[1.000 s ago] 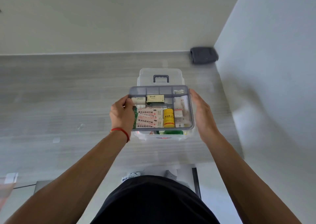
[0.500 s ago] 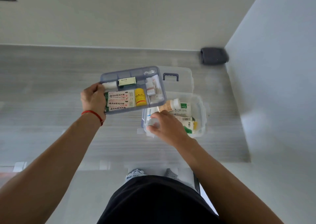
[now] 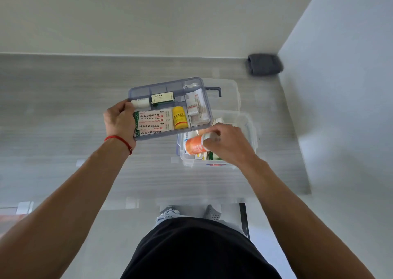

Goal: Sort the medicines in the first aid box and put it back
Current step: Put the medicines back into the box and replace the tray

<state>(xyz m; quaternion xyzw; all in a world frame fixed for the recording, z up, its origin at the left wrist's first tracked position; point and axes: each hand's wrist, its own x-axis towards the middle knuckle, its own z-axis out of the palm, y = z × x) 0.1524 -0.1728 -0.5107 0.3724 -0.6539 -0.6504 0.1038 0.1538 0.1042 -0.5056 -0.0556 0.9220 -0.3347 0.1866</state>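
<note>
My left hand (image 3: 120, 120) grips the left edge of a grey divided tray (image 3: 207, 102), held in the air to the left of the box. The tray carries white plaster boxes (image 3: 152, 122), a yellow bottle (image 3: 180, 117), a small green-edged box (image 3: 162, 97) and small packets. The clear first aid box (image 3: 249, 127) stands open on the grey shelf, its lid with a dark handle (image 3: 213, 90) lying behind it. My right hand (image 3: 226, 143) holds an orange and white bottle (image 3: 194, 145) over the box's front left part. More medicines lie in the box, mostly hidden by my hand.
A dark grey rolled cloth (image 3: 264, 63) lies in the back right corner of the shelf (image 3: 63, 108). A white wall closes the right side and another the back. My feet show on the floor below the shelf's front edge.
The tray went from sitting on the box to being held off to the left by my left hand. My right hand reached into the box and came up with the orange bottle.
</note>
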